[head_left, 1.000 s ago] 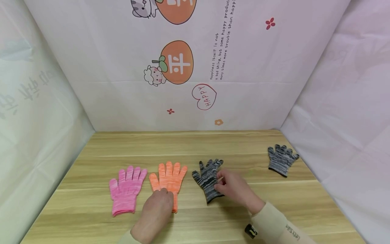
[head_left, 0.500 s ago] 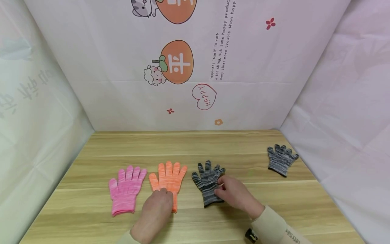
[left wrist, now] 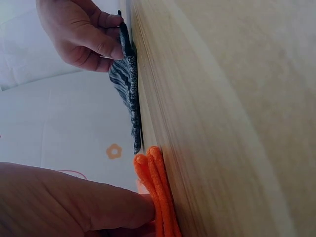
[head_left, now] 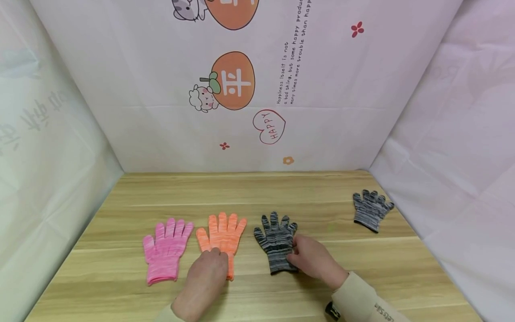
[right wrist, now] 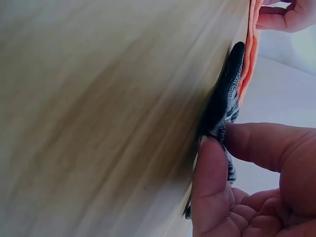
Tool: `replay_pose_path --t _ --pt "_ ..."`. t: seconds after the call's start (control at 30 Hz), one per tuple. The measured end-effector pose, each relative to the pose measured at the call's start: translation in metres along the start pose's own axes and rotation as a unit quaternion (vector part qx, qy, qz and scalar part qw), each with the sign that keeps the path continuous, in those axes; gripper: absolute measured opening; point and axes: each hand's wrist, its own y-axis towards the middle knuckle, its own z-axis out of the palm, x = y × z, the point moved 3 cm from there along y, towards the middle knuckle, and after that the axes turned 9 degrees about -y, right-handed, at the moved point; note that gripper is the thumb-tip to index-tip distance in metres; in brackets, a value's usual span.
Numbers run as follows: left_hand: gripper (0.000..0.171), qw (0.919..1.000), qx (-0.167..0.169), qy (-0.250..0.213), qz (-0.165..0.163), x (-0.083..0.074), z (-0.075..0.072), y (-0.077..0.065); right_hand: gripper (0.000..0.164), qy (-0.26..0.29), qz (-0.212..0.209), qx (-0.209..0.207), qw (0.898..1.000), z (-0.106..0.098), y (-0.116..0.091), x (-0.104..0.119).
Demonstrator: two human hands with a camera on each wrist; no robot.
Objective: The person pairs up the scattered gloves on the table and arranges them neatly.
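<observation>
My right hand (head_left: 315,259) is at the right edge of a black-and-grey knit glove (head_left: 277,246), which lies with its fingers spread away from me. Thumb and index finger pinch that edge in the right wrist view, the fabric (right wrist: 224,101) between them. An orange knit glove (head_left: 225,235) lies to its left, and my left hand (head_left: 207,273) covers much of its cuff. Up close in the left wrist view, the left thumb and fingers hold the edge of the orange cuff (left wrist: 160,192); the fingertips are partly hidden.
A pink glove (head_left: 165,255) lies flat left of the orange one. Another black-and-grey glove (head_left: 371,211) rests near the right edge of the wooden table (head_left: 241,190). White printed sheets (head_left: 330,89) stand as walls at the back and both sides.
The middle black-and-grey glove has turned straighter and its bunched fingers have spread out flat. My right hand has shifted slightly down and right along its edge. The left hand stays still.
</observation>
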Motion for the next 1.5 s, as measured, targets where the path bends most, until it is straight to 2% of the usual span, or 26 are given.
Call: replay_pose_path --t 0.13,0.23,0.4,0.5,0.77,1.1,1.5 --pt "0.010 1.0000 -0.003 0.005 0.004 0.000 0.000 0.000 0.021 -0.028 0.016 -0.011 0.999 -0.001 0.000 -0.001" --pt "0.009 1.0000 0.001 0.006 0.003 0.000 0.000 0.000 0.024 -0.044 0.020 -0.038 0.998 -0.003 0.001 0.000" --pt "0.009 1.0000 0.003 0.007 0.006 -0.001 -0.001 0.000 0.026 -0.065 -0.011 -0.087 0.994 -0.007 0.002 0.007" --pt "0.009 0.9999 0.000 0.006 0.008 -0.001 -0.001 0.000 0.021 -0.083 -0.030 -0.095 0.992 -0.005 0.004 0.011" --pt "0.010 1.0000 -0.006 0.003 0.006 0.000 0.000 -0.001 0.020 -0.102 -0.032 -0.053 0.993 0.002 0.009 0.011" --pt "0.009 1.0000 -0.005 -0.002 0.004 0.001 0.000 0.000 0.031 -0.092 -0.053 -0.056 0.993 0.001 0.006 0.019" --pt "0.010 0.9998 -0.003 -0.017 -0.007 0.002 0.001 0.000 0.033 -0.103 -0.057 -0.045 0.992 0.004 0.006 0.024"
